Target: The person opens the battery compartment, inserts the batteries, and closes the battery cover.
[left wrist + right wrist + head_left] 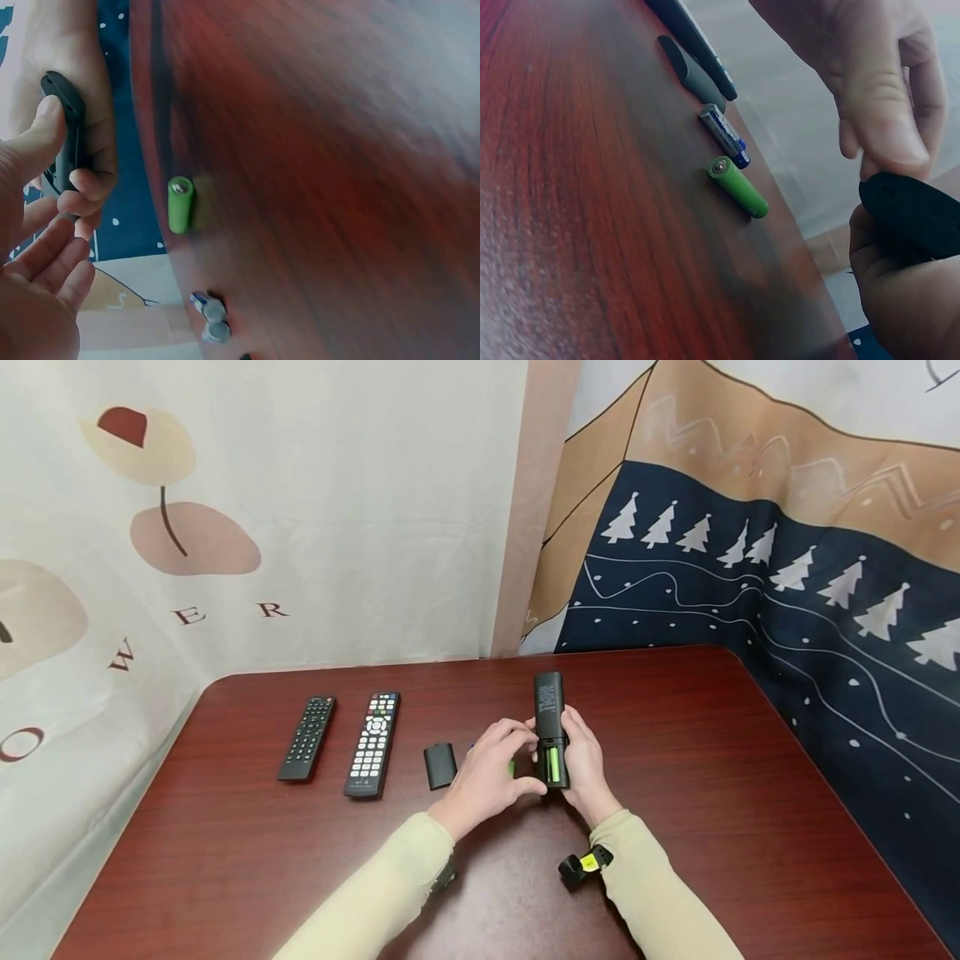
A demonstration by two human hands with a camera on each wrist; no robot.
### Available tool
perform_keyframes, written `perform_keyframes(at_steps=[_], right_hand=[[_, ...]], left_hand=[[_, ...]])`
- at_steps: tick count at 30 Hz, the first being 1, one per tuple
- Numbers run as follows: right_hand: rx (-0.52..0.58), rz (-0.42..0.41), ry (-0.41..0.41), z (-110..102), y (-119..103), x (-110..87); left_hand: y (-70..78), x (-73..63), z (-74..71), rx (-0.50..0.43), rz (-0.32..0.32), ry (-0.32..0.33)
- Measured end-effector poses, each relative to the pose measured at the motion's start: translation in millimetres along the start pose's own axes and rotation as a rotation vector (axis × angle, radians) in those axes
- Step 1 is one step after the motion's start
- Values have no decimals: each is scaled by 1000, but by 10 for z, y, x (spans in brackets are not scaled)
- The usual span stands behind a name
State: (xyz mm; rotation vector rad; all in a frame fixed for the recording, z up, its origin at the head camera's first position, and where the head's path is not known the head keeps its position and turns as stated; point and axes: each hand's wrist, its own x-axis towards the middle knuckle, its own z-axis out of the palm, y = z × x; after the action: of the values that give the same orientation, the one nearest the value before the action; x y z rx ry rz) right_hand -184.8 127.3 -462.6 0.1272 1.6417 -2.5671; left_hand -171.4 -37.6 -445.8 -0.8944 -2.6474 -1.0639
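Note:
My right hand (587, 768) grips a black remote control (550, 700) from its right side, back facing up. The remote's battery compartment is uncovered, and a green battery (553, 765) lies in it. My left hand (489, 770) is at the remote's left side, its thumb touching the lower end and its other fingers loosely bent. On the table below, a loose green battery (738, 187) lies beside blue-and-silver batteries (724, 135); the left hand mostly hides these in the head view. A black battery cover (440, 766) lies left of my left hand.
Two more remotes lie to the left on the brown table (247, 860): a smaller black one (307, 739) and a longer one with white buttons (372, 745). Printed curtains (375, 527) hang behind the table's far edge.

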Motion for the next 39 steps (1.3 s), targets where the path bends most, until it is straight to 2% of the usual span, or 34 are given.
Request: perform_keyframes(at_steps=[4, 11, 16, 28, 39], right_hand=[[16, -1, -27, -9, -2, 15], [47, 2, -47, -22, -9, 27], [50, 14, -46, -32, -17, 27], [33, 15, -28, -43, -18, 26], [24, 17, -12, -71, 4, 41]], left_hand=[[-55, -20, -11, 49, 23, -19], [-112, -50, -31, 142, -3, -86], [-146, -77, -34, 201, 23, -105], [-218, -111, -58, 225, 24, -181], [-247, -82, -29, 280, 45, -206]])
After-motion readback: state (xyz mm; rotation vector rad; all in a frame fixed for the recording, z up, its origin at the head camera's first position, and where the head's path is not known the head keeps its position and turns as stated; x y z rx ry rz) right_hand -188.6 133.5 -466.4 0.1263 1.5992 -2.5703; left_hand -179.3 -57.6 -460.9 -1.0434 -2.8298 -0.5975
